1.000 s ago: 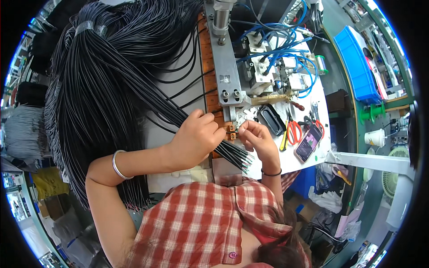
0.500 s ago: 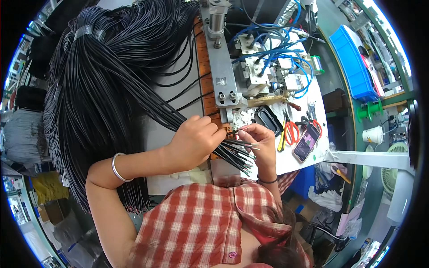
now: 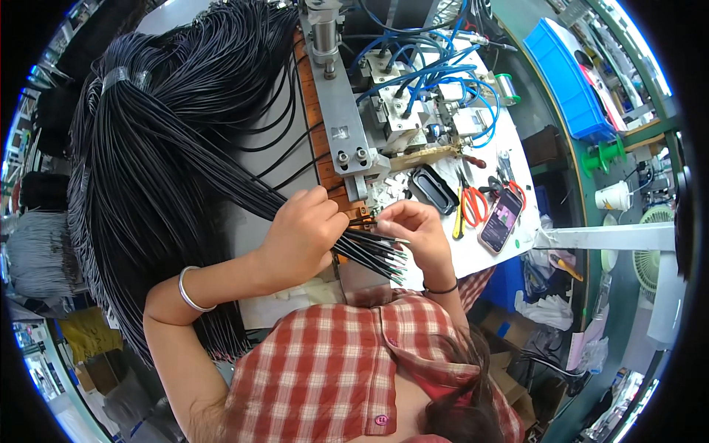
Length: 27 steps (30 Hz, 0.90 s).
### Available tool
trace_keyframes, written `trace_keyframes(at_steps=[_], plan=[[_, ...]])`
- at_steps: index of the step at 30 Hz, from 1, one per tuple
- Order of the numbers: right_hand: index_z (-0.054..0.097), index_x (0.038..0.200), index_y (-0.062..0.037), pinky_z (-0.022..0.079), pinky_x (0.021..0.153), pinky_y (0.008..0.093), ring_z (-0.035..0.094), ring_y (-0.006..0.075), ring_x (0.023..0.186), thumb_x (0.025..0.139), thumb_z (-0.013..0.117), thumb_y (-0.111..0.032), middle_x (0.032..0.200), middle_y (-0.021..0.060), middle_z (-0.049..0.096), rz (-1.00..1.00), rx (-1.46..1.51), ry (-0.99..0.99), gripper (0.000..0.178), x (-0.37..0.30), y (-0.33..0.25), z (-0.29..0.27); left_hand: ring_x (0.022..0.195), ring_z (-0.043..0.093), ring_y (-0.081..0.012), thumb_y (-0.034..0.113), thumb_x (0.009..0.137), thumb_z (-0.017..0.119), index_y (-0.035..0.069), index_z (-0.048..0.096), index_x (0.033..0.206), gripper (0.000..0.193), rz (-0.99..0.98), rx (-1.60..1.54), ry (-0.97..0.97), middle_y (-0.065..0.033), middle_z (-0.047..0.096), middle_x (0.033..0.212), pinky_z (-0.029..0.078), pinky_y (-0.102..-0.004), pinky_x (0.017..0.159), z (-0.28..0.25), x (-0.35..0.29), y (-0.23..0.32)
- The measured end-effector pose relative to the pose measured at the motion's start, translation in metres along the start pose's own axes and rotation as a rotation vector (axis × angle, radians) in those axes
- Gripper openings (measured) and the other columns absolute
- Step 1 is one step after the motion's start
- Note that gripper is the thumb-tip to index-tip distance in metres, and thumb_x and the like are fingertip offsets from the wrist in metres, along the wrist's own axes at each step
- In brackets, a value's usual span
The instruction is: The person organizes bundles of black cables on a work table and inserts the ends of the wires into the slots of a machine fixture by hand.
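My left hand (image 3: 301, 238) is closed around a bundle of thin black cables (image 3: 247, 193) that runs down from a large tied mass of cable. The stripped, coloured ends (image 3: 384, 258) of these cables fan out past my fingers to the right. Beside them my right hand (image 3: 421, 235) pinches the end of a black cable (image 3: 362, 221) between thumb and finger. That end lies at the orange slotted strip (image 3: 327, 168), under the foot of a grey metal press bar (image 3: 336, 103). My fingertips partly hide it.
Small white connectors (image 3: 390, 189) lie by a black tray (image 3: 434, 189). Right of these are red-handled scissors (image 3: 473, 205), yellow-handled tweezers (image 3: 458, 224) and a phone (image 3: 501, 222). Blue air tubes (image 3: 425, 77) loop over metal blocks behind. A blue bin (image 3: 569, 81) stands far right.
The whole view has shifted, so bench and hands sit slightly further left. My right thumb and finger have moved a little at the cable end; my left hand keeps its hold on the bundle.
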State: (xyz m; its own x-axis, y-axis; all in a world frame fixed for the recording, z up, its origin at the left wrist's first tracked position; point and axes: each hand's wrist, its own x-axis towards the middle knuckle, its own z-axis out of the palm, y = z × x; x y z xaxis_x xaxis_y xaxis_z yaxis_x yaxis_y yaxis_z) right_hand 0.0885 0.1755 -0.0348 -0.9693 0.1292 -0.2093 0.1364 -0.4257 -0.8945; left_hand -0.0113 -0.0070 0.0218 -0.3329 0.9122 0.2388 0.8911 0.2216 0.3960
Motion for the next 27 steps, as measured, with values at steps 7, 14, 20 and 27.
trace_keyframes(at_steps=[7,14,20,27], plan=[[0.060,0.082,0.0001,0.036,0.047,0.0156,0.049,0.0016,0.054,0.081,0.063,-0.003,0.067,0.0000,0.059,0.002,0.013,-0.009,0.004,0.002,0.004,-0.007,0.075,0.047,-0.0253,-0.003,0.052,0.057,0.004,0.050,0.073,0.023,0.108,-0.003,0.021,-0.0078,0.047,0.069,0.037,-0.0351,0.065,0.005,0.001,-0.002],[0.055,0.079,-0.0025,0.031,0.046,0.0148,0.041,0.0003,0.050,0.086,0.058,-0.007,0.062,-0.0050,0.050,0.025,-0.053,0.038,0.008,0.015,0.016,-0.004,0.074,0.047,-0.0243,-0.003,0.053,0.057,0.004,0.049,0.070,0.020,0.044,0.064,0.054,-0.0071,0.047,0.069,0.037,-0.0343,0.066,0.003,0.000,-0.002],[0.055,0.082,-0.0023,0.032,0.049,0.0150,0.042,0.0010,0.054,0.086,0.056,-0.006,0.063,-0.0057,0.048,0.176,-0.188,-0.002,0.006,0.014,0.005,-0.013,0.074,0.047,-0.0240,-0.002,0.054,0.059,0.005,0.049,0.071,0.021,0.087,0.097,0.006,-0.0062,0.048,0.070,0.037,-0.0342,0.067,0.012,-0.002,-0.008],[0.060,0.091,-0.0009,0.030,0.046,0.0145,0.044,-0.0001,0.054,0.083,0.061,-0.004,0.065,-0.0051,0.055,-0.089,-0.155,0.139,0.009,0.004,0.002,0.001,0.076,0.047,-0.0235,-0.001,0.054,0.060,0.004,0.054,0.078,0.025,0.049,0.108,0.000,-0.0057,0.049,0.072,0.037,-0.0339,0.067,0.003,0.000,-0.003]])
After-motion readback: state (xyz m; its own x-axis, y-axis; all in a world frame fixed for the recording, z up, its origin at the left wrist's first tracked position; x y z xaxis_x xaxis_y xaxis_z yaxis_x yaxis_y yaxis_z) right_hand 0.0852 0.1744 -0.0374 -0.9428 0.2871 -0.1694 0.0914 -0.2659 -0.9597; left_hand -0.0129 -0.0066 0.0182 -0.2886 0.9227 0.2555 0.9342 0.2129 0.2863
